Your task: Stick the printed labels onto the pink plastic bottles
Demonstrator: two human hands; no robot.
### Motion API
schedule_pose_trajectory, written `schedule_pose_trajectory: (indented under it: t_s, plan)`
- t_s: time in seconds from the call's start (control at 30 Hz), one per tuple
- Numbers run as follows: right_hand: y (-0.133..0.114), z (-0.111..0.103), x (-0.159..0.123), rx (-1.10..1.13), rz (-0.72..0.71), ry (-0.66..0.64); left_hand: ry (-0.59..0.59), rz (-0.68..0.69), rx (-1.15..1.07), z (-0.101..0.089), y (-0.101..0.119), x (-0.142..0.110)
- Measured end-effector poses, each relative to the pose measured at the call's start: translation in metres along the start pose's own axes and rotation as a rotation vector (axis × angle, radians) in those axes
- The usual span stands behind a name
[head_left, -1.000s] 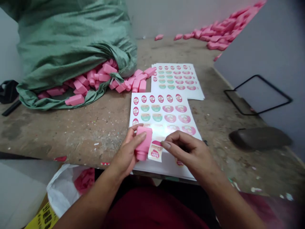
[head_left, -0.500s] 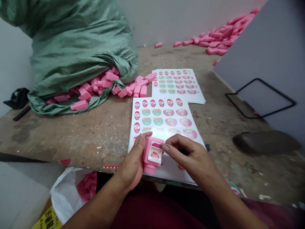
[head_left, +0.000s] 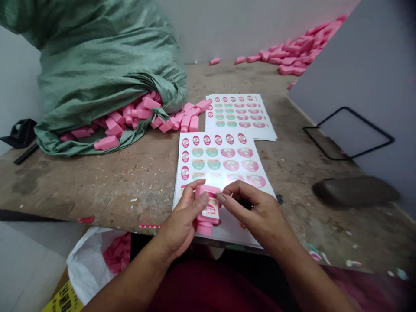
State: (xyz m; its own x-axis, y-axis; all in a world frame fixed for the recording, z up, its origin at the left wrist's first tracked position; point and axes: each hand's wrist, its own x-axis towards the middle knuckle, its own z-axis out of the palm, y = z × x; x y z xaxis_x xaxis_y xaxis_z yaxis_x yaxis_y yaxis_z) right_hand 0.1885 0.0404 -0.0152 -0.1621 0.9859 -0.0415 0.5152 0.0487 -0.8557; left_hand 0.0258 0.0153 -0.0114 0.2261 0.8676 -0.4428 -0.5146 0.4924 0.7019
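Left hand (head_left: 180, 216): curled around a pink plastic bottle (head_left: 206, 210), fingers wrapped over the back, thumb along the near side. Bottle held just above the lower edge of a label sheet, cap end toward the body, printed label (head_left: 211, 209) facing up. Right hand (head_left: 256, 212): fingers drawn together, tips at the label's edge. Cannot tell whether they pinch anything; the view there is partly blocked.

Lower left: white plastic bag (head_left: 84, 268) below the edge of the surface, pink bottles (head_left: 117, 253) visible inside, a yellow printed package (head_left: 63, 301) under it. Far left on the surface: a black object (head_left: 21, 134) and a black bar (head_left: 26, 153).

Behind: large green woven sack (head_left: 97, 73) lying on its side, mouth gathered loosely, pink bottles (head_left: 143, 110) spilling from it onto the worn wooden surface (head_left: 107, 186).

Centre: front label sheet (head_left: 221, 156), rows of oval and round labels, directly under both hands. A second sheet stack (head_left: 240, 112) lies just behind it, overlapping slightly.

Right: long drift of pink bottles (head_left: 292, 60) along the back of the surface. Black wire frame (head_left: 347, 132) and dark flat object (head_left: 354, 190) near the grey panel (head_left: 357, 78).
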Motion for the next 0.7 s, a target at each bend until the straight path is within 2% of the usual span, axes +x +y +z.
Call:
schedule_pose_trajectory:
  t_s: [0.13,0.23,0.3,0.47,0.57,0.63,0.7]
  plan:
    - [0.001,-0.002,0.0,-0.088,-0.055,0.121,-0.027,0.006,0.012,0.0,-0.002,0.001]
    - [0.0,-0.006,0.0,-0.096,-0.063,0.224,-0.045,-0.048,-0.005,0.0,0.001,-0.001]
    - [-0.002,-0.007,-0.001,-0.015,-0.058,0.213,-0.05,-0.085,-0.026,0.0,0.003,-0.003]
    - [-0.005,0.004,0.001,0.176,-0.016,0.053,-0.11,-0.106,-0.08,-0.005,0.001,-0.005]
    - [-0.002,0.013,0.006,0.205,-0.002,0.077,-0.11,-0.124,-0.083,-0.011,0.0,-0.006]
    - [0.0,0.017,0.008,0.192,-0.036,0.116,-0.075,-0.138,-0.049,-0.022,0.003,-0.012]
    - [0.003,0.017,0.009,0.167,-0.074,0.15,-0.022,-0.126,0.046,-0.044,0.014,-0.027]
